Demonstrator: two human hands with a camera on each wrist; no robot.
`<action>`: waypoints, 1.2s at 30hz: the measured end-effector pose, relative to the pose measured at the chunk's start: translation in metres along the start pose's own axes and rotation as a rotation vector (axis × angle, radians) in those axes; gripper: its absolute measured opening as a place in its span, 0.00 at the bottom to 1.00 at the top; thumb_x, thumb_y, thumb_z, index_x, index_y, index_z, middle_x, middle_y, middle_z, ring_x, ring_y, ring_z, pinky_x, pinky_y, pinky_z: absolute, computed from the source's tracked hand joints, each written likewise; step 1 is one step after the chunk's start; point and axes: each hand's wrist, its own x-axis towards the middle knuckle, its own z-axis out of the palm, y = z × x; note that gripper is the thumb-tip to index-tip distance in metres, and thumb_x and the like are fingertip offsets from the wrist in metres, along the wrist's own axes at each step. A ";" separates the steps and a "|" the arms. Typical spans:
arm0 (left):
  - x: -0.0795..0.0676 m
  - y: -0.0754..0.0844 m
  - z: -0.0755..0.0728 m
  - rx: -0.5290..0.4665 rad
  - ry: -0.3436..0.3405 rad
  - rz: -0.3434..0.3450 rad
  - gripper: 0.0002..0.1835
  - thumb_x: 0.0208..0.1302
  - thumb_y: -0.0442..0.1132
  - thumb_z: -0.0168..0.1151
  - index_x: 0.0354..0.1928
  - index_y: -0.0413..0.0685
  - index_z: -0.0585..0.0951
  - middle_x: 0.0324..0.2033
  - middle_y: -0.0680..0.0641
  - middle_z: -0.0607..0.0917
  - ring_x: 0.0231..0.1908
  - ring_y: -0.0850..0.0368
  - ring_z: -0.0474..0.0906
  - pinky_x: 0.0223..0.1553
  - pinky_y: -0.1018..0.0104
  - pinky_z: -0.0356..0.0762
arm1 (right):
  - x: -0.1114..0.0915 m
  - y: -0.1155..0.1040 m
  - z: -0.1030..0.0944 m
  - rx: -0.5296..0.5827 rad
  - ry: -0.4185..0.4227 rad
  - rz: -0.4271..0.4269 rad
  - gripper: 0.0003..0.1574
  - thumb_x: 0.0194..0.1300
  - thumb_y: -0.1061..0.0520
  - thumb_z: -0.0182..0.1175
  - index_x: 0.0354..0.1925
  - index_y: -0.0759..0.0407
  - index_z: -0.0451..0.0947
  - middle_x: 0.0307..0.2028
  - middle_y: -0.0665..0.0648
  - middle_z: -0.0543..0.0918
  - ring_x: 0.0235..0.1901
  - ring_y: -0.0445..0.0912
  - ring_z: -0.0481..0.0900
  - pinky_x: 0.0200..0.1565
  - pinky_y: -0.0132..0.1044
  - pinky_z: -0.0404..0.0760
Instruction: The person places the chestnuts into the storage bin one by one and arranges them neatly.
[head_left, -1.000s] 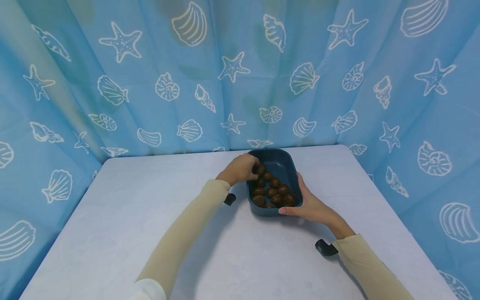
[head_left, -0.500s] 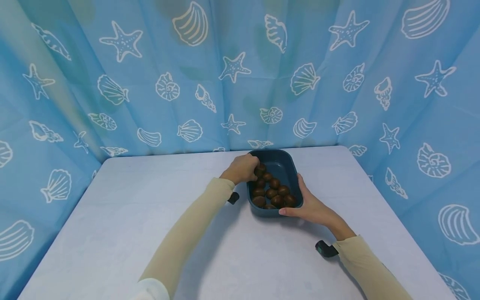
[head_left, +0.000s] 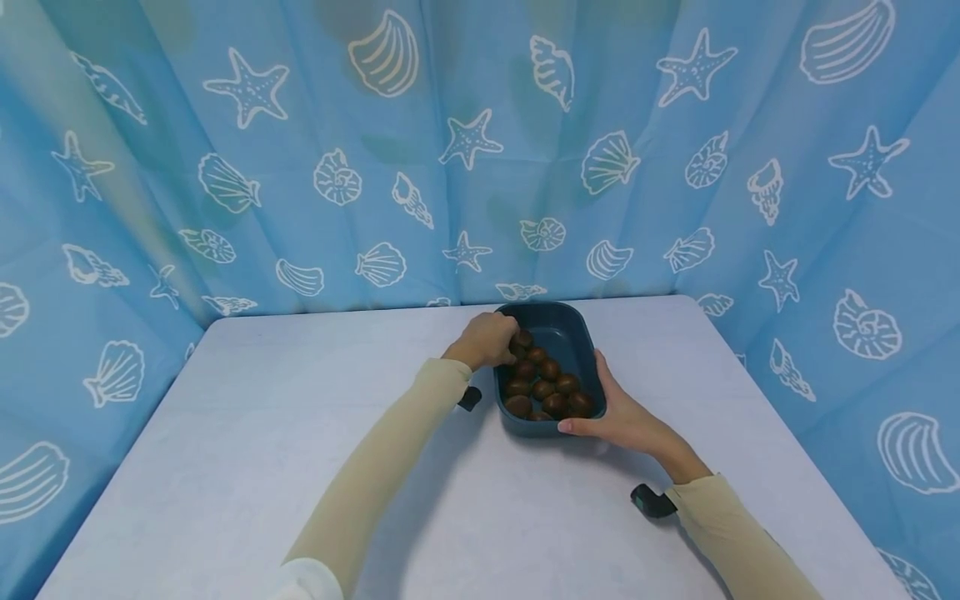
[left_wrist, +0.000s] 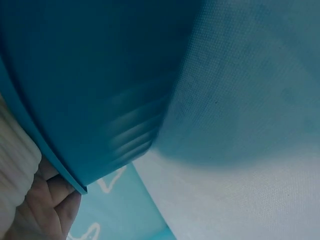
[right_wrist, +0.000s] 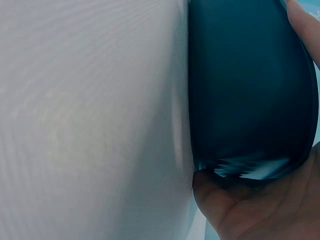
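Note:
A dark blue rectangular box (head_left: pixel 558 427) with rounded corners stands near the far edge of the table. Several glossy brown chestnuts (head_left: pixel 567 383) lie in its near and left parts. My left hand (head_left: pixel 483 337) reaches over the left rim, with bent fingers down among the chestnuts at the far left. Its fingertips are partly hidden, and I cannot tell whether they pinch a chestnut. My right hand (head_left: pixel 626 412) grips the near right corner, its thumb along the front rim and its fingers along the right wall. In the right wrist view fingers (right_wrist: pixel 215 200) curl round the box's side.
A white cloth covers the table (head_left: pixel 247 442). Behind and at both sides hangs a blue curtain (head_left: pixel 465 200) with white shells and starfish. Small black devices sit at the left wrist (head_left: pixel 469 398) and the right wrist (head_left: pixel 652 502).
My left forearm has shifted slightly to the right while the hand stays at the box's left rim. A chestnut just below its fingertips has moved a little. The right hand keeps its hold.

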 end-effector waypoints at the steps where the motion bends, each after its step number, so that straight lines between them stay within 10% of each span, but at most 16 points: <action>1: 0.000 0.000 0.000 0.001 0.000 0.002 0.14 0.62 0.45 0.76 0.47 0.47 0.91 0.40 0.49 0.93 0.37 0.57 0.86 0.48 0.61 0.86 | 0.001 0.000 0.000 -0.001 -0.002 -0.002 0.86 0.57 0.36 0.75 0.81 0.43 0.16 0.84 0.62 0.32 0.82 0.69 0.40 0.72 0.76 0.54; 10: -0.005 -0.008 0.003 -0.077 0.011 -0.004 0.15 0.64 0.44 0.75 0.49 0.46 0.90 0.44 0.49 0.92 0.40 0.57 0.86 0.50 0.62 0.85 | 0.007 -0.002 0.002 0.016 -0.017 -0.010 0.85 0.58 0.36 0.74 0.81 0.44 0.17 0.84 0.62 0.32 0.82 0.68 0.40 0.72 0.76 0.53; 16: -0.019 -0.013 -0.002 -0.221 0.146 0.011 0.16 0.69 0.44 0.69 0.54 0.42 0.87 0.52 0.44 0.89 0.54 0.50 0.84 0.58 0.56 0.82 | 0.009 -0.003 0.000 0.010 -0.024 -0.005 0.86 0.58 0.36 0.74 0.81 0.45 0.16 0.84 0.62 0.32 0.82 0.69 0.40 0.72 0.76 0.54; 36: -0.130 -0.021 -0.049 -0.419 0.612 -0.287 0.16 0.72 0.45 0.64 0.55 0.45 0.86 0.54 0.42 0.88 0.57 0.45 0.83 0.61 0.48 0.81 | 0.005 0.010 -0.018 -0.068 -0.018 0.035 0.86 0.59 0.35 0.73 0.80 0.46 0.12 0.83 0.68 0.30 0.80 0.74 0.39 0.71 0.76 0.55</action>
